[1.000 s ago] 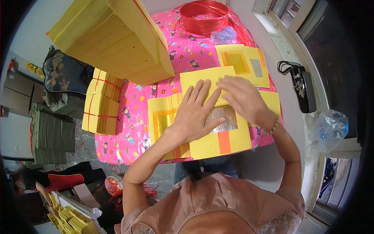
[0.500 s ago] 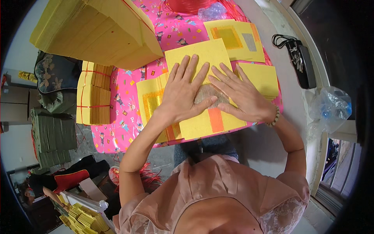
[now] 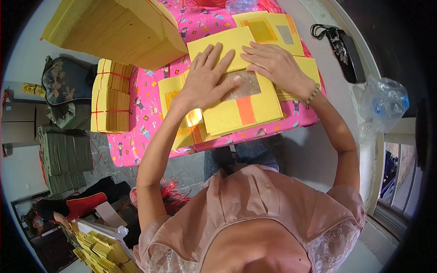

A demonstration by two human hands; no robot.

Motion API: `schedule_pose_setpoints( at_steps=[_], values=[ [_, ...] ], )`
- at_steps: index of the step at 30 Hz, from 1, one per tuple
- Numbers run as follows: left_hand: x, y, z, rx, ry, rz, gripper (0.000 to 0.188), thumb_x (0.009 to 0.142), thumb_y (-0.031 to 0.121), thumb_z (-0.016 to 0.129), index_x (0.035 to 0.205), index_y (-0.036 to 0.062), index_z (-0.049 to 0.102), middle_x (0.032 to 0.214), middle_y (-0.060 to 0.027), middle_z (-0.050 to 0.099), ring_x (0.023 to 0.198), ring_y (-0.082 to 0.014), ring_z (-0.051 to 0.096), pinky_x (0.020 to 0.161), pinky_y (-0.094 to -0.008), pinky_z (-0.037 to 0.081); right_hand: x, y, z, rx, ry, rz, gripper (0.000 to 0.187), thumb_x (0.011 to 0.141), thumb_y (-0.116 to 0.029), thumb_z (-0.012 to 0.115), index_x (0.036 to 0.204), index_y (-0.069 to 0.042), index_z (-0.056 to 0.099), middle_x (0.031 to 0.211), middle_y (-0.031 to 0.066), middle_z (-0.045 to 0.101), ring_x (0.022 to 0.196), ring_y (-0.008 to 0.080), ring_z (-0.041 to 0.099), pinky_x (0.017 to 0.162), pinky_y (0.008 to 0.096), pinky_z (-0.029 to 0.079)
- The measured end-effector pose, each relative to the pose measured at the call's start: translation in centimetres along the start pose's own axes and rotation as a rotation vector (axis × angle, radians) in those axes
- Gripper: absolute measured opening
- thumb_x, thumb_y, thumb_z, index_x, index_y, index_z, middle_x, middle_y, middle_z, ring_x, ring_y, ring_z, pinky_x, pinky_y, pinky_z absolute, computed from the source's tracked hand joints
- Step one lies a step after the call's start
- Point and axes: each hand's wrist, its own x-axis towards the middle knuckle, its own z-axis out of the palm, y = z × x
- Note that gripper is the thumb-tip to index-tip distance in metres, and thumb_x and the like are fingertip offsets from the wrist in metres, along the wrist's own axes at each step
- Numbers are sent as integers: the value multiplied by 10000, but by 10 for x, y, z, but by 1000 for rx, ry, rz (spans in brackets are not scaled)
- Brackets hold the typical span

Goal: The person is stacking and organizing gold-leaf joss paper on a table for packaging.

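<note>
Both hands rest on a folded stack of yellow paper (image 3: 268, 113) at the near side of the pink table. On its top are a silver foil patch (image 3: 249, 86) and an orange strip (image 3: 246, 110). My left hand (image 3: 205, 82) lies flat with its fingers spread, the thumb over the silver patch. My right hand (image 3: 278, 68) lies palm down near the upper right part of the fold, fingers stretched out. Left of the stack, partly under my left forearm, is another yellow sheet (image 3: 166, 86) with gold foil and orange. More yellow paper (image 3: 307, 68) lies beyond my right hand.
A tall yellow paper stack (image 3: 123, 27) stands at the far left, near bundles tied with red string (image 3: 110, 98). More foil-marked sheets (image 3: 293, 27) lie at the far right. Beside the table are a black pouch with keys (image 3: 346, 59) and a clear plastic bag (image 3: 384, 104).
My right hand has slid away from me to the fold's upper part, its fingers closer together. My left hand stays flat on the paper. The whole view has shifted a little.
</note>
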Motion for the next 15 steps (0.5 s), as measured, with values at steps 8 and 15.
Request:
schedule_pose_setpoints(
  at_steps=[8, 15],
  values=[
    [18, 7, -8, 186, 178, 85, 453, 982, 252, 581, 1406, 104, 524, 1410, -194, 549, 1307, -370, 510, 1066, -479, 420, 8, 17, 1, -63, 91, -124, 304, 945, -298, 634, 1129, -70, 718, 1160, 100, 716, 1082, 251, 679, 937, 414, 530],
    [40, 41, -15, 457, 406, 166, 419, 895, 78, 557, 1313, 69, 546, 1288, -138, 634, 1198, -313, 607, 990, -439, 482, -11, 10, -31, 402, 321, 616, 488, 985, -440, 597, 1225, -16, 633, 1173, 158, 689, 1079, 247, 682, 917, 395, 529]
  ],
)
